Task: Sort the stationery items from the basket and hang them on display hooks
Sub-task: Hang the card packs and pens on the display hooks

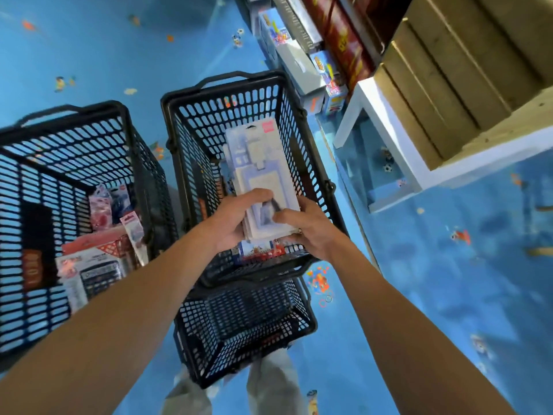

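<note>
The left hand and right hand grip the near end of a stack of packs, fingers curled round it. The stack reaches away from the fingers, over a basket. A second basket stands left of them.

One head cam only, wide-angle, aimed steeply down & fwd; close on left hand and right hand mid-frame, middle basket and blue floor below.

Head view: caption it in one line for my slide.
Left hand and right hand grip a stack of packs over the middle basket; the left basket holds more stationery.
</note>
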`<move>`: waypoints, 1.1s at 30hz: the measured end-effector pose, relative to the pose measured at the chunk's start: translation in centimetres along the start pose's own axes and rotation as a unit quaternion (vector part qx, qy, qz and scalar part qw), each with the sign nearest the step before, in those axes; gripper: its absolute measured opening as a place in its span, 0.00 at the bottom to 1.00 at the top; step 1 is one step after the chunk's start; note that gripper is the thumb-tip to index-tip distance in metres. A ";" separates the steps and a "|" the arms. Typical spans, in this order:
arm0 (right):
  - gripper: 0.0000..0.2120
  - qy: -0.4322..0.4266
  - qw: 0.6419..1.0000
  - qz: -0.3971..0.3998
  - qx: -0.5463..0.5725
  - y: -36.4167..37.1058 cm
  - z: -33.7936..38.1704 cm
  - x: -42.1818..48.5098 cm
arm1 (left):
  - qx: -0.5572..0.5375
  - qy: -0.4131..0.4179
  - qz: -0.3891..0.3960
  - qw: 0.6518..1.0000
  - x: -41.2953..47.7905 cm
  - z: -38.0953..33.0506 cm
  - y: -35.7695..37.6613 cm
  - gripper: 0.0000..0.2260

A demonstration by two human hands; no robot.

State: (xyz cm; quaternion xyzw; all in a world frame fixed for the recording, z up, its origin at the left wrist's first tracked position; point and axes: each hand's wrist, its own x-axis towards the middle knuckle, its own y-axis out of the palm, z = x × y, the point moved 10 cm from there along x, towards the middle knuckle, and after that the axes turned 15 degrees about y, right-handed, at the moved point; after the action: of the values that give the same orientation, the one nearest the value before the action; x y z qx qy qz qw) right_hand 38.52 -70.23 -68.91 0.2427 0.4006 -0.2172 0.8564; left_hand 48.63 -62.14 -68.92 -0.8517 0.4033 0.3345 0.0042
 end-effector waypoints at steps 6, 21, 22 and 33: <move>0.30 -0.027 0.999 -0.012 0.024 0.6 -1.6 -6.6 | 0.074 0.062 0.032 0.995 -4.3 -1.5 1.2 0.28; 0.33 -0.110 0.973 -0.165 0.115 3.4 -17.8 -24.5 | 0.206 0.007 0.266 0.942 -21.6 8.3 5.9 0.28; 0.31 -0.107 0.973 -0.166 0.121 3.6 -19.4 -25.7 | 0.216 -0.002 0.281 0.935 -22.9 9.4 6.6 0.28; 0.21 -0.178 0.905 -0.278 0.270 0.0 -36.2 -40.8 | 0.313 -0.027 0.396 0.863 -37.2 22.3 20.8 0.25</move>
State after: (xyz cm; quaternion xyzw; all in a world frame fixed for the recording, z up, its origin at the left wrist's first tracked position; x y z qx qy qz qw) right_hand -6.32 -41.62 -56.94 0.3005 0.2192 -0.5859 0.7200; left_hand 4.87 -44.54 -59.43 -0.5647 0.7901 0.1870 0.1483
